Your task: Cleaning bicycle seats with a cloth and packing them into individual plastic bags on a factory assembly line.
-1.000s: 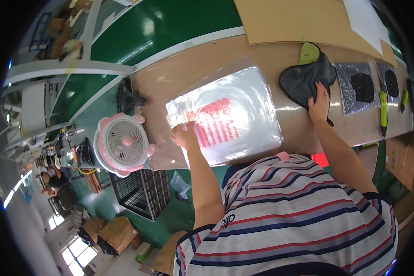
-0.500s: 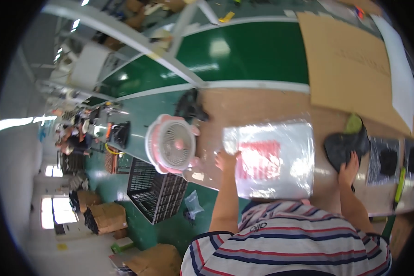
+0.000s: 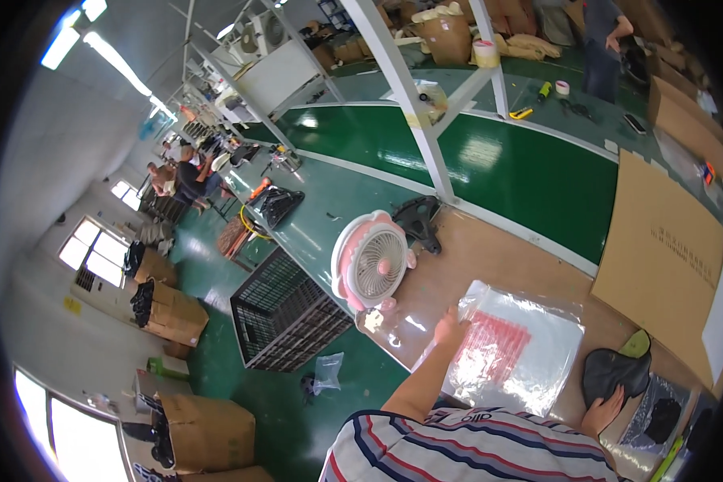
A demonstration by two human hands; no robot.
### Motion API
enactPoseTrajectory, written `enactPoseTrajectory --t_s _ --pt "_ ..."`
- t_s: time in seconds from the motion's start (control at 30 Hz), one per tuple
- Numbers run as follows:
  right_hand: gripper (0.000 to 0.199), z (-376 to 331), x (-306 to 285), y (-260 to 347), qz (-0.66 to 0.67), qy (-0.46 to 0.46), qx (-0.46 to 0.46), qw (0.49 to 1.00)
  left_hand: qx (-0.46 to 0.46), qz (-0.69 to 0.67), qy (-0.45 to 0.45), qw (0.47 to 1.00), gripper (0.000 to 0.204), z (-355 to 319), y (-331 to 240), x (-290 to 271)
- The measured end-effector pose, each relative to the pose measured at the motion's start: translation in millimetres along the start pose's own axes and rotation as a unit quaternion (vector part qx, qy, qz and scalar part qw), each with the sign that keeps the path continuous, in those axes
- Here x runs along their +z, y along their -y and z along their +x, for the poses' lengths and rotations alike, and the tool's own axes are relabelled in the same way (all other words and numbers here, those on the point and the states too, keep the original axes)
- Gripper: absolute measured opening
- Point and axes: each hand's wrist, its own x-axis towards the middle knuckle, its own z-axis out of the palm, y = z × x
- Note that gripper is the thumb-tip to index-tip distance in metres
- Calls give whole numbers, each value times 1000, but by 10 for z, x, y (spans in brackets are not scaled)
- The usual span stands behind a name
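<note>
Biggest is the green belt (image 3: 530, 210), past the far side of the brown tabletop (image 3: 478, 247). A big flat cardboard sheet (image 3: 659, 241) lies at the far R. A black crate (image 3: 297, 325) sits beside the tabletop's L end. Next, a shiny clear bag (image 3: 553, 357) w/ red print (image 3: 498, 345) lies flat on the tabletop, near its front edge; can't tell if it's 1 bag or a pile. Its sides look abt the same, so no long way shows. A pink & white fan (image 3: 371, 259) stands by the tabletop's L end. Then the dark pad (image 3: 613, 373), R of the clear bag; its long way runs from its near edge up to its green tip (image 3: 636, 344). A small bag (image 3: 655, 411) w/ a black thing (image 3: 663, 418) in it lies just R of the pad. Smallest: L hand (image 3: 451, 328) is at the clear bag's L edge, so that bag lies to its R; can't tell if it pinches. R hand (image 3: 604, 411) lies on the pad's near edge, fingers out straight, not wrapped round it; most of the pad is just past them. L hand is nearer the clear bag, R hand nearer the pad.
</note>
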Motion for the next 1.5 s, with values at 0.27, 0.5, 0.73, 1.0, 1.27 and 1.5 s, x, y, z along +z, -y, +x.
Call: enactPoseTrajectory --t_s 0.27,0.5,0.73,1.0,1.27,1.5 --pt "52 -4 38 -15 -30 -4 5 1000 -42 -40 80 995 82 169 153 -103" --pt "53 -25 13 -45 -23 -8 9 1000 -3 -100 88 991 73 296 317 -119" --pt "59 -4 -92 95 2 -10 67 998 -49 -64 120 990 66 387 328 -261" --pt "58 -15 -168 174 36 19 76 996 -113 8 193 975 81 488 306 -185" --pt "57 -21 -166 187 26 23 88 995 -29 -198 144 969 58 424 351 20" --pt "57 17 -144 201 32 22 75 996 -18 -166 64 984 51 437 582 159"
